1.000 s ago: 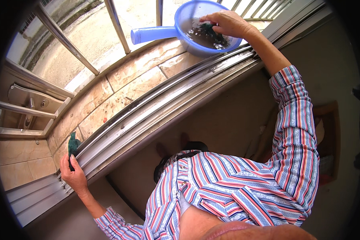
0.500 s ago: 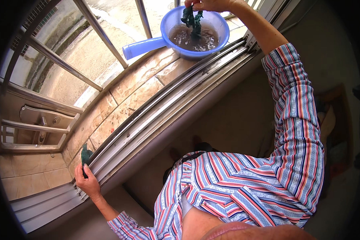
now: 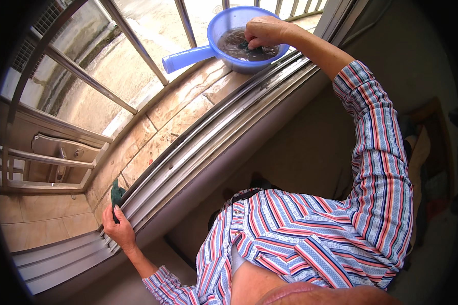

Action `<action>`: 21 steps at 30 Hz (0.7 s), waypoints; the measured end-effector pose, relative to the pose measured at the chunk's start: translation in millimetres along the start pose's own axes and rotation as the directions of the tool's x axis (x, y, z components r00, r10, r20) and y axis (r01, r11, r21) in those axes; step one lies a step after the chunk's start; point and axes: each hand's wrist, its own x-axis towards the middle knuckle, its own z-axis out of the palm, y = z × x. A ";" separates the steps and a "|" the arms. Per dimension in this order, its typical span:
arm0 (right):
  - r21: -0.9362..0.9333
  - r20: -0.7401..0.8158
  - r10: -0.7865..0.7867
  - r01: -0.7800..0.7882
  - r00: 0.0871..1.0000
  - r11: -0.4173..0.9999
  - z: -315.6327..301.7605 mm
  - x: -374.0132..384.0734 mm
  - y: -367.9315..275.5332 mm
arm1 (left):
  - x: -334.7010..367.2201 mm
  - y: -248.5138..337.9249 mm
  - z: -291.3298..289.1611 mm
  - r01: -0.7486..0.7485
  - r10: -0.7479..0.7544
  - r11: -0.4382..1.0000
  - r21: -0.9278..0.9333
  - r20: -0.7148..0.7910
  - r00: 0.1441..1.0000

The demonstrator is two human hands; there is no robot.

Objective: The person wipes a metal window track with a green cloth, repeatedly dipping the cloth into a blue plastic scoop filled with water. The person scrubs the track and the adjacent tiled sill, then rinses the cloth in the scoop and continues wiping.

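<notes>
A blue long-handled plastic dipper stands on the tiled sill, holding murky grey-brown water. Over its bowl, my right hand is closed on a dark green rag, whose lower part lies in the water. Far to the left, at the corner of the window track, my left hand grips a second dark green cloth piece. That piece sticks up past my fingers against the sill tiles.
A metal sliding-window track curves between me and the sill. Beyond the tiled sill stand metal bars. At the left is a door with a lock plate and handle. Brownish specks dot the tiles.
My right hand has lowered the hanging green rag into the dipper's water. My left hand stays at the track corner with its cloth piece. The whole view has shifted slightly.
</notes>
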 end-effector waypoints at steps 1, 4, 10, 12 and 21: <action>0.041 -0.002 0.000 0.000 1.000 0.999 7.5 -0.7 -7.1 | 0.6 -0.8 0.0 0.015 -0.015 1.000 -0.002 0.012 1.000; 0.100 -0.026 -0.041 0.043 0.999 0.994 9.3 -3.2 -11.1 | 1.0 -0.3 0.7 0.021 -0.021 1.000 0.003 0.024 1.000; 0.256 -0.448 0.144 -0.028 0.882 0.966 -46.0 12.7 24.7 | 2.7 14.0 0.8 0.019 -0.019 0.999 0.034 0.019 1.000; 0.289 -0.481 0.242 -0.108 0.843 0.951 -55.0 14.8 31.3 | 4.0 20.0 1.5 0.004 -0.004 0.999 0.043 0.013 1.000; 0.019 -0.471 0.137 -0.145 0.871 0.989 2.4 16.2 23.9 | -3.4 20.2 -9.1 -0.051 0.050 0.998 0.042 0.021 0.999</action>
